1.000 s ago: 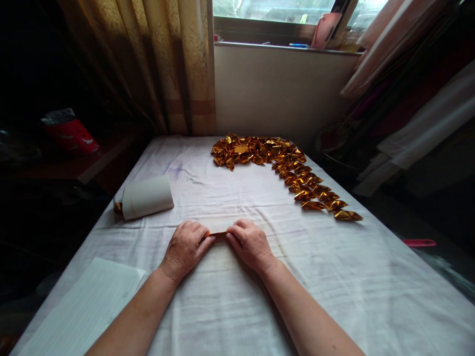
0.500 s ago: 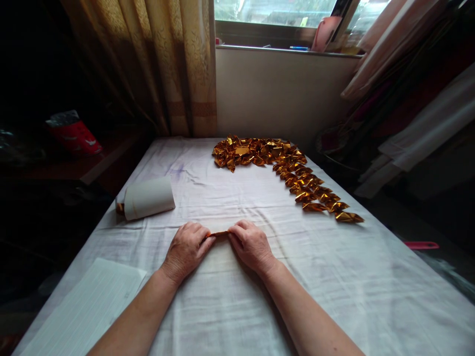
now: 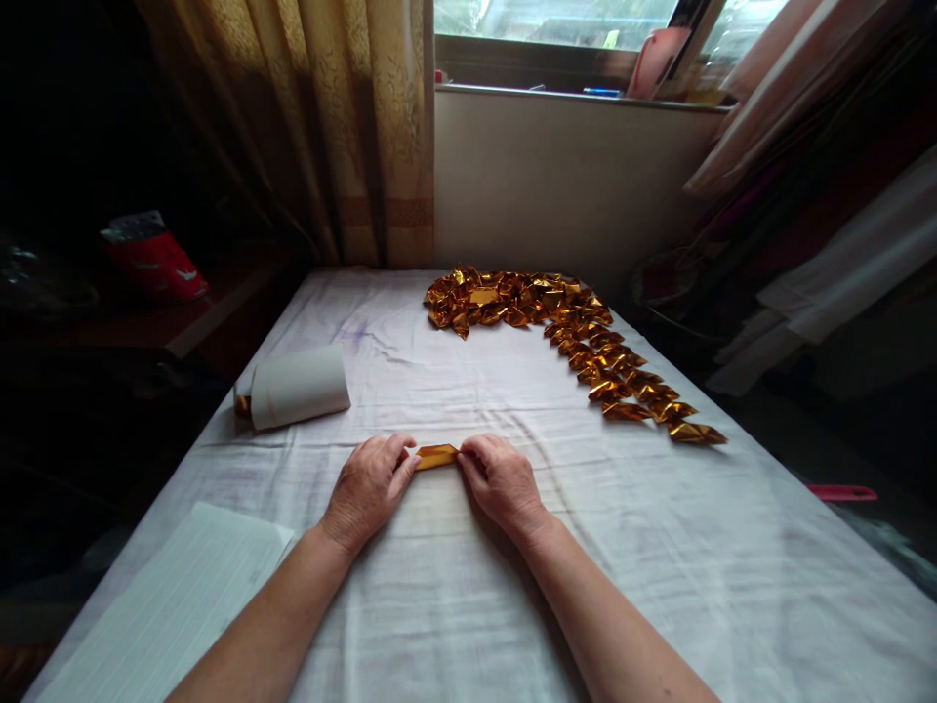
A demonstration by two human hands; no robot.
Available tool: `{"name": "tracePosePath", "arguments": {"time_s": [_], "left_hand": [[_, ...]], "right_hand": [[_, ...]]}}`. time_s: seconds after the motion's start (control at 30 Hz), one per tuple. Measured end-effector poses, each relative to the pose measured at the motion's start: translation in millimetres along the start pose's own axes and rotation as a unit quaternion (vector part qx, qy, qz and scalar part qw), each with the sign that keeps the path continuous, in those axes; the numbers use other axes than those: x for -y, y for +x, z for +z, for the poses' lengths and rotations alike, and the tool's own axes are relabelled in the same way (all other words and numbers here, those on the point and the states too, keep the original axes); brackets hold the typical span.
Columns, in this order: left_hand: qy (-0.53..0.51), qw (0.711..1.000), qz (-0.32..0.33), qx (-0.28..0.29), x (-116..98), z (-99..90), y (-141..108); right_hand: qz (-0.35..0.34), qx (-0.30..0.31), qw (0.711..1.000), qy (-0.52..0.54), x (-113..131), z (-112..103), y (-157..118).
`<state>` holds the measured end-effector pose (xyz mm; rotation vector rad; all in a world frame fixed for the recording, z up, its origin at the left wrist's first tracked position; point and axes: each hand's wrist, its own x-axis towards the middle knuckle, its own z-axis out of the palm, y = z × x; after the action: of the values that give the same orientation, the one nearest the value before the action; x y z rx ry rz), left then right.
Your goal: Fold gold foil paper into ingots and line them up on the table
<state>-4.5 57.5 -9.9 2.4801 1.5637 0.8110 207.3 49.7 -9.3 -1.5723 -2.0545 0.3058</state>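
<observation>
Between my two hands is a small strip of folded gold foil paper point(image 3: 437, 456), held level just above the white cloth point(image 3: 468, 586). My left hand point(image 3: 372, 478) pinches its left end between thumb and fingers. At the other end, the fingertips of my right hand point(image 3: 502, 478) are closed on its tip. Farther back lies a heap of folded gold foil pieces point(image 3: 505, 298), and from it rows of similar pieces point(image 3: 622, 371) run down the right side of the table.
A white curled sheet or roll point(image 3: 302, 386) with something gold-brown at its end lies at left. Nearer sits a pale lined paper point(image 3: 176, 596). Beyond the left edge stands a red container point(image 3: 162, 262). Clothes hang at right, near a pink handle point(image 3: 841, 492).
The foil strip has turned, so its broad bright face now shows rather than a thin dark edge. My left fingers have shifted slightly on its end. The whole view has moved a little.
</observation>
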Motion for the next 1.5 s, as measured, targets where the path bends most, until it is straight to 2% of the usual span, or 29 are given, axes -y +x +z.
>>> {"name": "tracePosePath", "arguments": {"time_s": [0.37, 0.6, 0.97, 1.03, 1.1, 1.2, 1.27, 1.37, 1.5], "left_hand": [[0.07, 0.997, -0.037, 0.005, -8, 0.8, 2], [0.095, 0.995, -0.032, 0.01, -9, 1.2, 1], [0.059, 0.997, -0.017, 0.037, -13, -1.5, 2], [0.06, 0.997, -0.02, 0.041, -13, -1.3, 2], [0.063, 0.997, -0.022, 0.042, -13, -1.1, 2], [0.064, 0.997, -0.018, 0.037, -13, -0.8, 2], [0.062, 0.997, -0.015, 0.033, -14, -0.8, 2], [0.061, 0.997, -0.017, 0.035, -14, -1.1, 1], [0.051, 0.998, -0.02, 0.037, -13, -1.4, 2]], "right_hand": [[0.059, 0.029, 0.997, -0.046, 11, -1, 5], [0.086, 0.009, 0.996, -0.037, 12, 4, 7], [0.057, 0.015, 0.993, -0.103, 12, 5, 5], [0.024, -0.001, 0.995, -0.093, 12, 5, 4], [-0.037, -0.004, 0.996, -0.081, 13, 5, 2], [-0.121, 0.053, 0.988, -0.079, 16, 6, -1], [-0.137, 0.106, 0.981, -0.085, 20, 6, -3], [-0.108, 0.145, 0.979, -0.097, 23, 6, -4], [-0.047, 0.151, 0.98, -0.118, 21, 3, -8]]}}
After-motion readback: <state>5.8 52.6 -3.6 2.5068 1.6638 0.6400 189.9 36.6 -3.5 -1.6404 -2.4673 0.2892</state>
